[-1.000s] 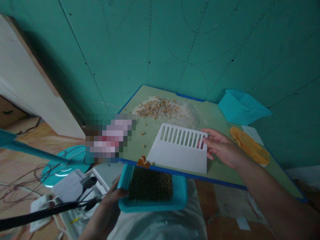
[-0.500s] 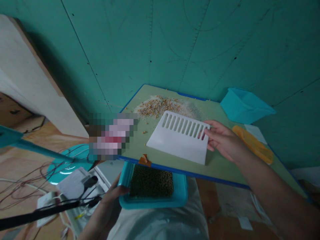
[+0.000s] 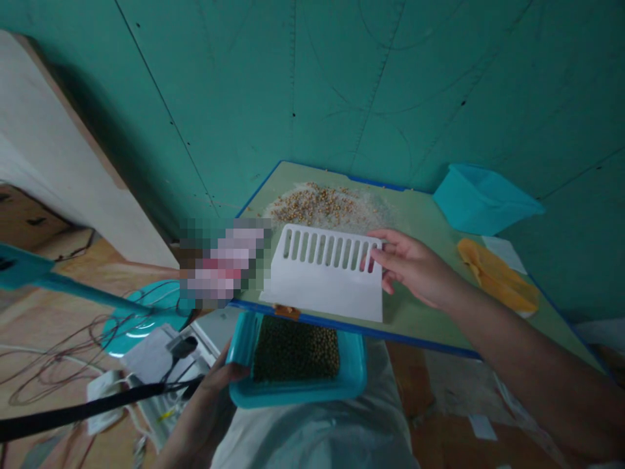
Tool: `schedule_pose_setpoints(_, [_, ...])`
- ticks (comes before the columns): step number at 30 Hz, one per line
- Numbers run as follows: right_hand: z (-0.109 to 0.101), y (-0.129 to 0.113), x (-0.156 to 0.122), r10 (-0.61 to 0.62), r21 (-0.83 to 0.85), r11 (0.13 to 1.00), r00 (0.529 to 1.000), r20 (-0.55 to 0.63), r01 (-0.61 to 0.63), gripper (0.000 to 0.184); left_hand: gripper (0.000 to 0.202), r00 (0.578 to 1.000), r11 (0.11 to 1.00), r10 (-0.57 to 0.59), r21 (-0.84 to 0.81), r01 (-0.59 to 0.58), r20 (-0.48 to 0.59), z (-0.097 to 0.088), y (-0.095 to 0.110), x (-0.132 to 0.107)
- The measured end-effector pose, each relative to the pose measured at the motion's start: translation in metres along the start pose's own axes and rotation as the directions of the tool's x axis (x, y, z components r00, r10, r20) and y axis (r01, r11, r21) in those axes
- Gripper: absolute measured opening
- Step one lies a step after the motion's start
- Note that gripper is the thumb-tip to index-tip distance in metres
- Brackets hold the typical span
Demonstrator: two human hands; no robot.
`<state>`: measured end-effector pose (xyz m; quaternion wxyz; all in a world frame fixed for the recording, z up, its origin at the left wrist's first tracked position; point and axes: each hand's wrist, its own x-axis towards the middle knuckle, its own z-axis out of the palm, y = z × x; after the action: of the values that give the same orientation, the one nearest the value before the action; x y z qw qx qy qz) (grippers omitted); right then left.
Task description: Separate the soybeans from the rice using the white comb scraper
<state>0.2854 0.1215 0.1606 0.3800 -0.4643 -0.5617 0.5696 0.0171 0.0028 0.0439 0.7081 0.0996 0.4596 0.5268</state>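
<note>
My right hand (image 3: 407, 264) grips the right end of a white slotted scraper (image 3: 327, 290), thumb in front and fingers behind. The scraper is over the near part of a green board (image 3: 430, 312) with blue edges. Behind it lies a spread pile of tan beans (image 3: 312, 205) mixed with fine white grains. My left hand (image 3: 222, 384) holds the left rim of a turquoise tray (image 3: 356, 378) below the board's front edge. Dark green grains (image 3: 283, 352) and tan beans fill the tray's middle. Part of the left hand's fingers is hidden under the tray.
At the board's back right stands a turquoise angular container (image 3: 483, 198). A yellow cloth-like item (image 3: 498, 277) and a white slip lie nearby. A blurred-out pink item (image 3: 224, 264) sits at the left edge. Cables and a turquoise round base (image 3: 146, 319) are on the floor, left.
My right hand has moved the scraper leftward and slightly toward the board's front edge, turning it a little. The left hand keeps the tray in nearly the same place.
</note>
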Motion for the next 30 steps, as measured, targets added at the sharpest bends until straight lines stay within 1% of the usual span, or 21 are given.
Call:
schedule_pose_setpoints(3, [0.002,-0.001,-0.005,-0.015,-0.004,1.0,0.999,0.032,0.015,0.035,0.068,0.999,1.0,0.001,-0.01,-0.001,0.034,0.001,0.001,0.0])
schedule_pose_setpoints(5, [0.001,-0.002,-0.006,-0.047,-0.016,0.999,0.999,0.013,0.047,0.035,0.065,0.998,1.0,-0.002,-0.007,0.002,0.061,0.002,0.001,0.0])
schedule_pose_setpoints(8, [-0.007,-0.006,-0.002,-0.09,-0.028,0.996,0.994,-0.064,0.089,0.033,0.064,0.996,1.0,0.006,-0.001,-0.006,0.088,0.0,0.001,0.001])
schedule_pose_setpoints(12, [-0.02,-0.008,0.014,-0.139,-0.029,0.99,0.97,-0.2,0.136,0.027,0.063,0.997,1.0,0.002,0.005,-0.003,0.08,-0.002,0.0,0.001])
schedule_pose_setpoints(14, [-0.024,-0.01,0.023,-0.144,-0.022,0.989,0.956,-0.255,0.143,0.024,0.066,0.997,1.0,-0.003,0.003,0.003,0.081,-0.003,-0.001,0.001])
schedule_pose_setpoints(16, [-0.023,-0.012,0.031,-0.132,-0.022,0.991,0.952,-0.277,0.131,0.02,0.069,0.997,1.0,-0.002,0.001,0.002,0.08,-0.004,-0.002,0.0])
schedule_pose_setpoints(19, [-0.019,-0.015,0.039,-0.098,-0.052,0.995,0.962,-0.256,0.088,0.015,0.07,0.997,1.0,-0.005,0.014,0.004,0.077,-0.007,-0.003,0.0])
schedule_pose_setpoints(24, [-0.01,-0.017,0.043,-0.056,-0.091,0.995,0.975,-0.214,0.037,0.018,0.068,0.999,1.0,-0.012,0.019,0.011,0.041,-0.011,0.0,0.001])
schedule_pose_setpoints(30, [-0.003,-0.018,0.035,-0.019,-0.104,0.995,0.991,-0.129,0.006,0.017,0.074,0.999,0.997,0.03,0.066,-0.027,-0.044,-0.003,0.008,-0.002])
